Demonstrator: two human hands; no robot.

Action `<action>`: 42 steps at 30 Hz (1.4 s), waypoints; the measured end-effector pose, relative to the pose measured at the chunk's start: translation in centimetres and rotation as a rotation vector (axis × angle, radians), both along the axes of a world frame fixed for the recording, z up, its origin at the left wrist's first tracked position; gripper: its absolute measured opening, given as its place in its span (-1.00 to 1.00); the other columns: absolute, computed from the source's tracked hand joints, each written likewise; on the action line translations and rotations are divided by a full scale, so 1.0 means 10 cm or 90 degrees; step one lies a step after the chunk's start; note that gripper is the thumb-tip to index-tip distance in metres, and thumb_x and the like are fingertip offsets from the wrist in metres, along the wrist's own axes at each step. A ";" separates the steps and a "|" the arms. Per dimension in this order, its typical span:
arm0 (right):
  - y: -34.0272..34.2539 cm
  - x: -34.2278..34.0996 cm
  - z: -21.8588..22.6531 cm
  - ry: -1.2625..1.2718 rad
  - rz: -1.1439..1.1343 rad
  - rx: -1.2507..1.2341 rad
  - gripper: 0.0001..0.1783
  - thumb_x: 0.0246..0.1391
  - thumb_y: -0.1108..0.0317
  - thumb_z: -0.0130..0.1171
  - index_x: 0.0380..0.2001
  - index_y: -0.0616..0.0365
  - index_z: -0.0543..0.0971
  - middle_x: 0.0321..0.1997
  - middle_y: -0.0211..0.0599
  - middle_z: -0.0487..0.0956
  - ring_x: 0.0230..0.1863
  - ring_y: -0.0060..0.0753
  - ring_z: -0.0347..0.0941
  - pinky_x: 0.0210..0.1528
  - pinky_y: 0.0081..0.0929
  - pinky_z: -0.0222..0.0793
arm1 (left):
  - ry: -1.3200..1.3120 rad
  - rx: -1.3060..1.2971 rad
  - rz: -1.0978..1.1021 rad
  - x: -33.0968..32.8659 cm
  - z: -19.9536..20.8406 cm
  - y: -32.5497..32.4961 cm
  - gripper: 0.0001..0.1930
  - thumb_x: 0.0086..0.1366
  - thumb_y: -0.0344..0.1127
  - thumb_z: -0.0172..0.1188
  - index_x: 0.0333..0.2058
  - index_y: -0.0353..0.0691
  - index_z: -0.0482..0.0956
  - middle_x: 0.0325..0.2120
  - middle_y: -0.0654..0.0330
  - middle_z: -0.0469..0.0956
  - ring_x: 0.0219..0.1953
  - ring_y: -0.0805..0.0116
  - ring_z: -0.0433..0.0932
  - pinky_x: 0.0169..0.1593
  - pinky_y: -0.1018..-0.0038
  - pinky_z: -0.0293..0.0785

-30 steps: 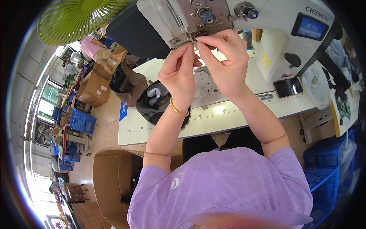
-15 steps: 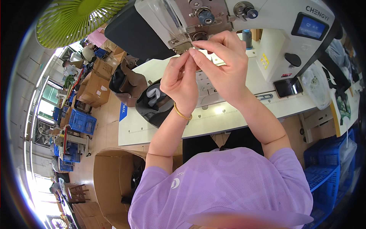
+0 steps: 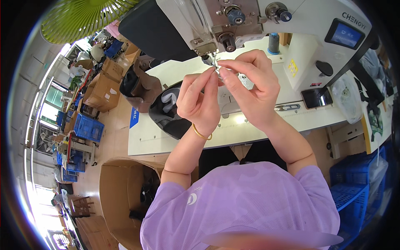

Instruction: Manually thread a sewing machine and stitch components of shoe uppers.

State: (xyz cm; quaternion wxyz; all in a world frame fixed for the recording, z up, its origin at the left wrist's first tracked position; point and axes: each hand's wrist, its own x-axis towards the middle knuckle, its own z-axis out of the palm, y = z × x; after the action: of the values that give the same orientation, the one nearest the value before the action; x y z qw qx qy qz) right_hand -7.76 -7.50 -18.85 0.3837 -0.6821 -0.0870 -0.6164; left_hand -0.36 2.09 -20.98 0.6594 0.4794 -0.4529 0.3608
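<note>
- Fingers [image 3: 211,77] of the left hand [image 3: 200,102] are pressed together in a pinch at the needle area [image 3: 213,61] of the sewing machine [image 3: 258,25]; the pinched item is too small to identify, possibly thread.
- Fingers [image 3: 227,68] of the right hand [image 3: 254,89] are likewise closed thumb to forefinger, tips touching the left fingertips just below the machine head.
- Change: both hands now sit lower and tighter together than half a second ago, directly under the needle, suggesting fine threading work.
- The black piece [image 3: 166,110] lies on the surface [image 3: 266,123], left of the machine.
</note>
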 end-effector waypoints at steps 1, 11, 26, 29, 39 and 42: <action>0.00 0.01 0.01 -0.001 0.000 -0.001 -0.84 -0.07 0.41 0.39 -0.34 0.10 0.71 -0.43 -0.48 0.52 -0.35 -0.49 0.37 -0.19 -0.46 0.11 | -0.001 -0.001 0.000 0.03 -0.01 0.00 -0.76 0.14 -0.70 0.29 -0.19 -0.43 0.66 -0.40 0.11 0.58 -0.48 0.50 0.57 -0.51 0.69 0.39; -0.03 0.12 0.07 -0.001 0.056 0.069 -0.87 -0.09 0.48 0.39 -0.39 0.09 0.71 -0.45 -0.50 0.53 -0.34 -0.53 0.40 -0.16 -0.45 0.13 | -0.001 0.075 0.003 0.13 0.06 -0.05 -0.77 0.15 -0.67 0.29 -0.19 -0.38 0.67 -0.42 0.18 0.59 -0.49 0.56 0.49 -0.52 0.67 0.28; -0.11 0.25 0.08 -0.033 -0.037 0.070 -0.83 -0.08 0.43 0.43 -0.34 0.01 0.74 -0.33 -0.46 0.41 -0.19 -0.46 0.29 -0.09 -0.44 0.12 | 0.400 0.126 -0.358 0.05 0.43 0.06 -0.77 0.31 -0.51 0.21 -0.06 -0.41 0.60 -0.23 0.14 0.62 -0.44 0.50 0.56 -0.34 0.58 0.54; -0.09 0.27 0.06 -0.036 0.024 0.118 -0.84 -0.06 0.42 0.43 -0.33 0.04 0.75 -0.30 -0.43 0.41 -0.16 -0.46 0.29 -0.10 -0.48 0.19 | 0.346 0.136 -0.330 0.08 0.44 0.06 -0.80 0.25 -0.56 0.26 -0.13 -0.40 0.64 -0.30 0.20 0.58 -0.44 0.53 0.56 -0.32 0.61 0.53; -0.08 0.26 0.04 -0.039 0.192 0.234 -0.83 -0.02 0.44 0.42 -0.28 0.11 0.73 -0.16 -0.36 0.41 -0.10 -0.53 0.33 -0.23 -0.66 0.37 | 0.270 0.170 -0.281 0.11 0.41 0.01 -0.78 0.15 -0.66 0.31 -0.20 -0.38 0.68 -0.34 0.28 0.51 -0.34 0.59 0.51 -0.30 0.68 0.49; -0.07 0.25 0.05 -0.031 0.235 0.256 -0.84 0.00 0.46 0.40 -0.28 0.13 0.73 -0.13 -0.36 0.40 -0.09 -0.57 0.34 -0.24 -0.69 0.40 | 0.258 0.154 -0.250 0.10 0.40 -0.01 -0.80 0.15 -0.65 0.33 -0.22 -0.37 0.69 -0.34 0.29 0.52 -0.36 0.61 0.48 -0.30 0.69 0.47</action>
State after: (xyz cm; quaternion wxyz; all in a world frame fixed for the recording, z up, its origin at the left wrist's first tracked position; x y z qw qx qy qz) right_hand -5.23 -8.19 -18.35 0.6153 -0.5497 -0.0950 -0.5570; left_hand 0.62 2.03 -17.01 0.7318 0.5197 -0.4358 0.0667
